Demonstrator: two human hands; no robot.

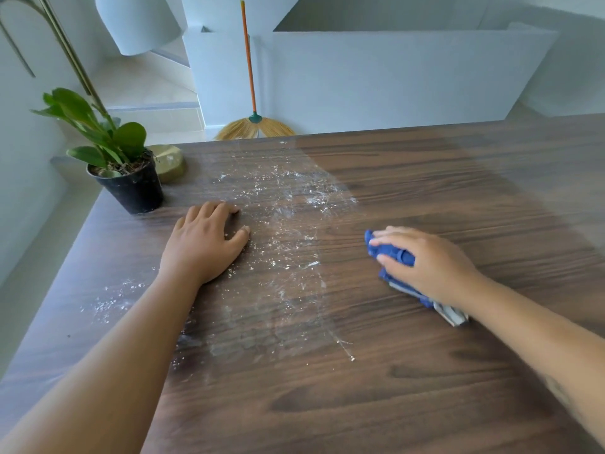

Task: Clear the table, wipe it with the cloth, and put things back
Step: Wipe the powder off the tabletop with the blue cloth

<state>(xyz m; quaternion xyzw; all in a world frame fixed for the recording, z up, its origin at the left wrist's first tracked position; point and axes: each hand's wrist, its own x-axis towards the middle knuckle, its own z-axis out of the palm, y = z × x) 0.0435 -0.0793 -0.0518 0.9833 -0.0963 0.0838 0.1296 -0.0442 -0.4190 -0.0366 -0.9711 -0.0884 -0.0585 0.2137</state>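
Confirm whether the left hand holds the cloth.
No: the left hand lies flat on the table; the right hand presses the blue cloth.

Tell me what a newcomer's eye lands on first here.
White powder scattered across the left-middle of the wooden table stands out first, while the right side looks darker and clean. The right hand presses a blue cloth flat there, and the left hand rests palm-down at the powder's edge. A potted plant stands at the far left corner.
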